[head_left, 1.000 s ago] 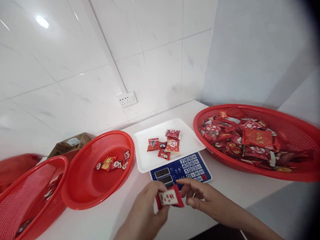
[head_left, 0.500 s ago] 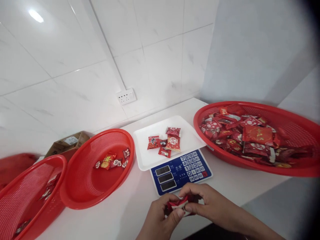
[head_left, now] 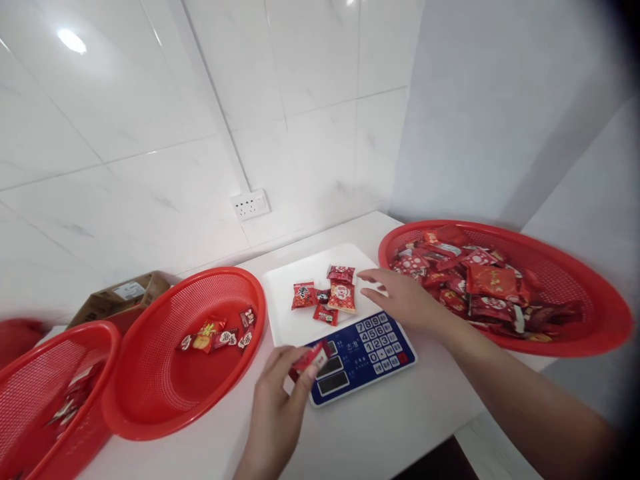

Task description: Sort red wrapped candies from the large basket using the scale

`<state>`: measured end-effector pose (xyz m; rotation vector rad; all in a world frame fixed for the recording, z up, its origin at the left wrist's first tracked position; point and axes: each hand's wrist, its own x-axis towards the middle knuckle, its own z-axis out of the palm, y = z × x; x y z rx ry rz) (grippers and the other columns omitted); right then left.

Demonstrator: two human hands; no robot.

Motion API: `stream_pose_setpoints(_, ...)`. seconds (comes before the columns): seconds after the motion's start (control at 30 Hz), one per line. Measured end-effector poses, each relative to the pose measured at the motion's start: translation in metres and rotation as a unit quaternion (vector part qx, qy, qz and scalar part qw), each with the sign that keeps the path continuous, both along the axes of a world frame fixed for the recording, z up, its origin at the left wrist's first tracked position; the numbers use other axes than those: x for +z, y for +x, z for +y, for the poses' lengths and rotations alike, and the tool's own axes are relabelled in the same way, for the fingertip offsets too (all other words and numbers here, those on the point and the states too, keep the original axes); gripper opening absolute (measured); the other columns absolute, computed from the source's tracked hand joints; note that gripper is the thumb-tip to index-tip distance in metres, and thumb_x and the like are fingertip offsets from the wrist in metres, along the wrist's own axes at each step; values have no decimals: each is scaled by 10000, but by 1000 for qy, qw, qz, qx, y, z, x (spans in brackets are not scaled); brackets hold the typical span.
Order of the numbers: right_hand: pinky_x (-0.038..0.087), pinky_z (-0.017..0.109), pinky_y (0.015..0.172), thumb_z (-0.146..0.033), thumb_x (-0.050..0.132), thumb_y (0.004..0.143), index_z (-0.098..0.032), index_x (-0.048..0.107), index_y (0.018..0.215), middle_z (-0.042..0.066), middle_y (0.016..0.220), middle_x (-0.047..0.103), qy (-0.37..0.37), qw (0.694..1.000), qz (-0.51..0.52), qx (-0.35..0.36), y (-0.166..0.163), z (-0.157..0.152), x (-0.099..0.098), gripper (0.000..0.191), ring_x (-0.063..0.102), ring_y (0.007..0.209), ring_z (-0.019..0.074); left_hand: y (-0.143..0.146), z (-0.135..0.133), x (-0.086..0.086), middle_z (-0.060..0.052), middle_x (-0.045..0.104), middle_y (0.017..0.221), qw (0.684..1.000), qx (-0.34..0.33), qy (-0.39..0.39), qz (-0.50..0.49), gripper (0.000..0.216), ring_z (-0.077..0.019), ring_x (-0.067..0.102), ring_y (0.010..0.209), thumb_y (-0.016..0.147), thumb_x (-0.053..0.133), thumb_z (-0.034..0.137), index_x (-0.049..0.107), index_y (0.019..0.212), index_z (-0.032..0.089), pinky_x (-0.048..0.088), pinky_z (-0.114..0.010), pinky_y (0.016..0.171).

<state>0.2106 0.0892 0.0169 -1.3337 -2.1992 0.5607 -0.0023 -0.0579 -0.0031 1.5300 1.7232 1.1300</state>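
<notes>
My left hand (head_left: 277, 393) pinches a small red and white candy packet (head_left: 310, 356) just in front of the blue scale panel (head_left: 361, 353). My right hand (head_left: 400, 299) reaches over the white scale tray (head_left: 285, 320), fingers spread and holding nothing, right beside several red candy packets (head_left: 327, 297) lying on the tray. To the right stands a big red basket (head_left: 595, 320) heaped with red packets.
A red basket (head_left: 165, 400) with a few candies sits left of the scale, and another red basket (head_left: 30, 427) lies at the far left. A cardboard box (head_left: 120, 297) stands behind them by the tiled wall with a socket (head_left: 250, 203).
Both hands held the packet near the counter edge. Now only the left hand keeps it, and the right hand has let go and moved forward over the scale tray.
</notes>
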Motion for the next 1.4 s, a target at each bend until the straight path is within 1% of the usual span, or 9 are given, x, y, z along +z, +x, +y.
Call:
stream_pose_setpoints(0.1,404,375,929,-259,448,864,-175,511,1222,106,1271,549,38,992,-121,4,-17,28,1,373,491,1158,262,-14,27,11,-70,644,923,989,55,39,131,307,-217,590,835,822,517,418,609,1024,207,455,-330,737)
stream_pose_setpoints(0.27,433,377,832,-251,445,861,-160,561,1149,147,1199,591,25,985,-172,19,-37,56,-10,323,544,1084,291,-19,62,6,-41,644,786,963,52,23,263,235,-225,617,763,832,513,339,536,1024,207,469,-324,642)
stream_pose_setpoints(0.33,438,375,786,-274,463,854,-158,571,1122,158,1152,615,18,982,-187,17,-40,62,-13,311,565,1043,301,-17,67,2,-81,638,925,955,55,43,289,242,-257,593,893,815,536,297,537,1036,197,464,-378,735)
stream_pose_setpoints(0.43,435,341,741,-304,495,839,-179,580,1089,135,1103,643,10,980,-196,19,-42,67,-15,292,589,990,284,-14,68,-5,-142,530,1200,947,57,81,306,306,-288,482,1110,821,528,258,520,1116,175,387,-457,913)
stream_pose_setpoints(0.67,427,304,694,-289,540,797,-191,598,1013,106,993,680,25,990,-138,5,-42,65,-11,245,612,900,260,-15,50,-10,-121,506,1237,962,23,113,247,296,-264,439,1181,855,495,299,536,1131,201,385,-460,964)
stream_pose_setpoints(0.83,445,278,759,-323,461,851,-220,508,1162,54,1072,661,34,998,-54,-24,-31,42,0,331,605,933,201,-19,26,-4,-100,531,1219,973,35,116,196,251,-243,459,1176,858,496,309,561,1084,222,378,-446,979)
stream_pose_setpoints(0.93,451,282,790,-323,482,839,-223,534,1145,33,1071,664,24,999,-21,-24,-24,29,5,326,608,931,194,-22,15,-1,-91,552,1200,979,48,114,160,238,-228,480,1158,852,509,317,569,1063,224,387,-422,974)
stream_pose_setpoints(1.23,484,344,794,-238,535,788,-244,590,1092,19,1094,661,14,998,52,25,-29,21,4,309,632,848,198,-25,2,3,-87,587,1177,986,83,94,110,245,-242,497,1151,830,531,360,593,1029,231,416,-414,928)
stream_pose_setpoints(1.4,488,339,829,-241,561,778,-248,575,1097,27,1083,650,25,990,105,87,-32,-12,9,319,615,921,195,-20,-6,6,-91,619,1049,997,54,58,21,314,-224,565,1002,826,531,405,561,1069,208,435,-380,868)
